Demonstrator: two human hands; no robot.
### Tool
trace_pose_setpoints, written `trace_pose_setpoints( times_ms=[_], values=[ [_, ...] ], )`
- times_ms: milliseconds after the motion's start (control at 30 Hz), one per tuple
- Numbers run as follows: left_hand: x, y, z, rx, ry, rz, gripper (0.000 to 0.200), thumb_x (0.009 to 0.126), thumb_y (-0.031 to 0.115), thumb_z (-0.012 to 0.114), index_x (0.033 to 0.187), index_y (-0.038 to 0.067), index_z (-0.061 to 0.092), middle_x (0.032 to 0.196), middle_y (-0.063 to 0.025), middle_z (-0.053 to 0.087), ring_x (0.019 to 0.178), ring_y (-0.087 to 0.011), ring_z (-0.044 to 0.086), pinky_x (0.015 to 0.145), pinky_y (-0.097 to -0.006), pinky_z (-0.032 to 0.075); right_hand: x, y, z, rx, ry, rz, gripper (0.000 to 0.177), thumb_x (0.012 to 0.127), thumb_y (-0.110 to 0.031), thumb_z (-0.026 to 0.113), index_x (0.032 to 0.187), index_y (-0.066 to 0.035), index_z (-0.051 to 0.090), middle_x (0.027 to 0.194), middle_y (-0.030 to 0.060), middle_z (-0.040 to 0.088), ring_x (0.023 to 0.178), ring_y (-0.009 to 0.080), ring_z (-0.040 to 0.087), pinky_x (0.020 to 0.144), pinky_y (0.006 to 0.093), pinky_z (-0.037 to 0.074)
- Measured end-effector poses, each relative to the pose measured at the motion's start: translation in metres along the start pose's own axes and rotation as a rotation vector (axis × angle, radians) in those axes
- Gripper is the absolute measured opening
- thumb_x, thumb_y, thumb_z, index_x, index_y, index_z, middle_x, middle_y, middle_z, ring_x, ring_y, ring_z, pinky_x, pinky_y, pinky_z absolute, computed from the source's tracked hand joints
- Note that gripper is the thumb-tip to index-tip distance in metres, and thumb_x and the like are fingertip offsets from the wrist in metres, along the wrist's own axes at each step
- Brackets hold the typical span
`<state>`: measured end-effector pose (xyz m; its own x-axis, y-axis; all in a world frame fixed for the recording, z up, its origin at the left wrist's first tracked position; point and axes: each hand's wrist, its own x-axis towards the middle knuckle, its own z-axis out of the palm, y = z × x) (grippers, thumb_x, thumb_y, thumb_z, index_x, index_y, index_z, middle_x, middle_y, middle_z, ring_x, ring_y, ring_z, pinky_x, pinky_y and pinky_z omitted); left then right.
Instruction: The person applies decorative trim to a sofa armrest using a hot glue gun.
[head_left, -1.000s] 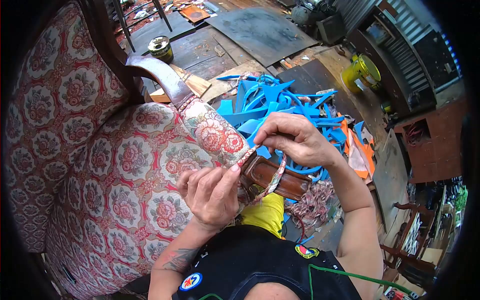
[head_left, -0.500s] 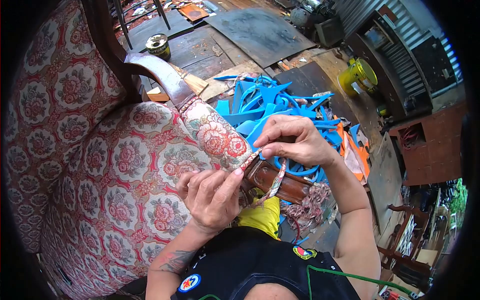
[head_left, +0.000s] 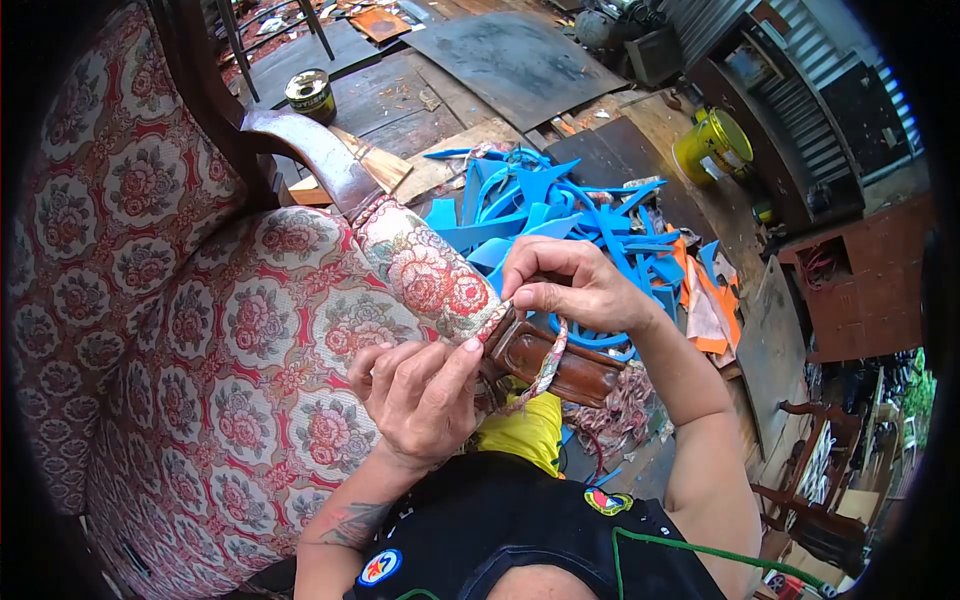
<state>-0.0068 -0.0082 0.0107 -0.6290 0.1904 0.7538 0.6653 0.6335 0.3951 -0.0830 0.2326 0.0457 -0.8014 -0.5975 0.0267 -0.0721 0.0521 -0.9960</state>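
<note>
A floral-upholstered armchair fills the left side, with its padded armrest reaching toward me. Braided-looking piping cord runs along the armrest's front edge, and its loose length hangs in a loop over the carved wooden arm front. My right hand pinches the cord at the upper corner of that edge between thumb and forefinger. Lower down the same edge, my left hand has bent fingers, one fingertip pressed on the cord where it meets the wood. Its palm side is hidden.
Blue foam offcuts are heaped on the floor beyond the armrest, with orange cloth scraps beside them. A yellow bucket stands at the right, a small open can at the back. Wooden furniture lines the right side.
The view has shifted very slightly. My right hand has moved a little left and down along with the cord; my left hand keeps nearly the same place.
</note>
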Motion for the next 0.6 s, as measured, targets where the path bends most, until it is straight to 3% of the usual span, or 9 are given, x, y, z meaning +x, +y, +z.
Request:
trace_pose_setpoints(
  times_ms=[200,333,600],
  values=[
    [-0.002,-0.002,0.000,0.001,-0.012,0.003,0.039,0.083,0.003,0.078,0.119,0.015,0.070,0.093,-0.0016,0.067,0.085,-0.0209,0.063,0.091,-0.0403,0.042,-0.001,0.002,0.003,-0.017,0.065,-0.050,0.008,0.093,-0.006,0.071,0.100,-0.001,0.069,0.102,0.0060,0.064,0.100,0.0162,0.060,0.090,0.0307,0.049],
    [-0.005,-0.004,0.000,0.007,-0.009,0.004,0.044,0.078,0.004,0.075,0.119,0.019,0.071,0.095,0.0023,0.064,0.087,-0.0158,0.062,0.097,-0.0387,0.039,-0.003,0.013,0.006,-0.012,0.066,-0.112,0.009,0.097,-0.003,0.067,0.105,0.000,0.070,0.102,0.0046,0.062,0.095,0.0120,0.063,0.083,0.0259,0.054],
    [0.002,-0.015,-0.003,-0.011,-0.037,0.042,0.040,0.080,0.012,0.076,0.118,0.021,0.073,0.094,0.0039,0.063,0.087,-0.0154,0.061,0.097,-0.0393,0.039,-0.012,0.030,0.018,0.135,0.228,-0.111,0.023,0.084,0.008,0.076,0.105,-0.002,0.079,0.104,0.0067,0.068,0.099,0.0138,0.064,0.086,0.0255,0.053]
  ],
)
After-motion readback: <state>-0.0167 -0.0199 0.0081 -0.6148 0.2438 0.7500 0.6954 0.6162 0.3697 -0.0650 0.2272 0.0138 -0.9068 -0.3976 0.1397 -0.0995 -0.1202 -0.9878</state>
